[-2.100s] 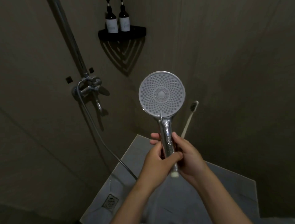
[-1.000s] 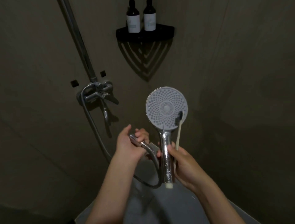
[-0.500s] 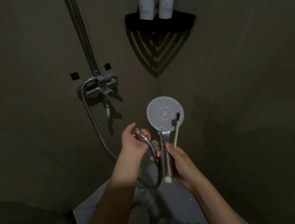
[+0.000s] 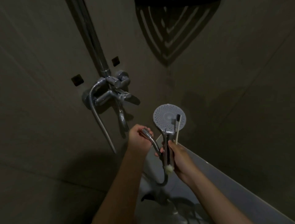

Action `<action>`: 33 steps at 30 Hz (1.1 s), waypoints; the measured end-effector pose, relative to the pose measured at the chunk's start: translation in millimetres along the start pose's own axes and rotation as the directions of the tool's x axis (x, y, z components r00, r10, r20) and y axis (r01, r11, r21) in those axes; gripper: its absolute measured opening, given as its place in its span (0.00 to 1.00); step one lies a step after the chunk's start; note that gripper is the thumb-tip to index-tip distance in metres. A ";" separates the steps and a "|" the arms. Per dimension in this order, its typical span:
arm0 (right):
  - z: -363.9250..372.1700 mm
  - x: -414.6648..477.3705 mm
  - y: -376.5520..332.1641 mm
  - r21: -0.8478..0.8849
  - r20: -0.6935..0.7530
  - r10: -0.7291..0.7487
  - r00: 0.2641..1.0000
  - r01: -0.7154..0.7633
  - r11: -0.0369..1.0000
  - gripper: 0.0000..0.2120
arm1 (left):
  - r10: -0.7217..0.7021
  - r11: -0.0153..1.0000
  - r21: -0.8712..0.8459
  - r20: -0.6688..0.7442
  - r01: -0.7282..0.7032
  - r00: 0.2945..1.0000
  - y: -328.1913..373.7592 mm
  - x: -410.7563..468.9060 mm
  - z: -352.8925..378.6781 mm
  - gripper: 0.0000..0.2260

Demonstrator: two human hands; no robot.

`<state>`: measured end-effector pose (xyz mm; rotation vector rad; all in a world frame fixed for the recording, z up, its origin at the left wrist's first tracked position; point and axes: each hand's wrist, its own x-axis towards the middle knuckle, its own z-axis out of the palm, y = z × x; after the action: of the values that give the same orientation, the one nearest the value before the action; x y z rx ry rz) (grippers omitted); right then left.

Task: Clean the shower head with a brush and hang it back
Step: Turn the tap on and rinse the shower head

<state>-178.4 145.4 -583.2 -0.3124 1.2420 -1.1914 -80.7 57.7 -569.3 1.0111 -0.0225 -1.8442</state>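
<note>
Head view: corner shelf point(image 4: 175, 1) at top edge, contents cut off. Our right hand point(image 4: 180, 157) clenches shower head point(image 4: 169, 119) handle and brush point(image 4: 177, 127) together, face plate upright above fist, bristles over its right side. Our left hand point(image 4: 138, 137) grips hose end point(image 4: 146, 132), apart from handle's bare base.

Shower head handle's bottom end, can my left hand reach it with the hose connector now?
Probably yes. The white bottom end sticks out uncovered below the right hand, and the left hand, gripping the hose connector, is close by, only the hose loop between.
</note>
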 end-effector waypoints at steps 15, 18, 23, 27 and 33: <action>72.7 70.5 46.1 0.019 -0.210 0.134 0.969 -0.133 0.991 0.17 | -0.011 0.906 0.421 -0.067 0.038 0.998 55.0 71.8 -31.6 0.12; 81.3 72.5 47.5 0.034 -0.218 0.113 0.970 -0.108 0.994 0.17 | 0.050 0.804 0.587 0.085 -0.090 0.995 60.2 71.8 -33.1 0.17; 88.7 71.7 40.4 0.140 -0.184 0.115 0.976 -0.089 0.986 0.17 | 0.163 0.796 0.565 0.144 -0.216 0.976 69.4 75.8 -27.2 0.07; 89.5 66.7 34.1 0.142 -0.140 0.108 0.984 -0.088 0.986 0.14 | 0.199 0.813 0.522 0.169 -0.258 0.965 68.3 78.3 -24.3 0.09; 92.2 60.3 29.5 0.019 -0.141 0.045 0.989 -0.042 0.999 0.16 | 0.209 0.801 0.512 0.247 -0.310 0.946 68.4 64.4 -3.9 0.10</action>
<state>-93.8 72.0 -604.7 -0.1909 1.3546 -1.2014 -37.2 -24.6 -582.9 1.1499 -0.8059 -1.6926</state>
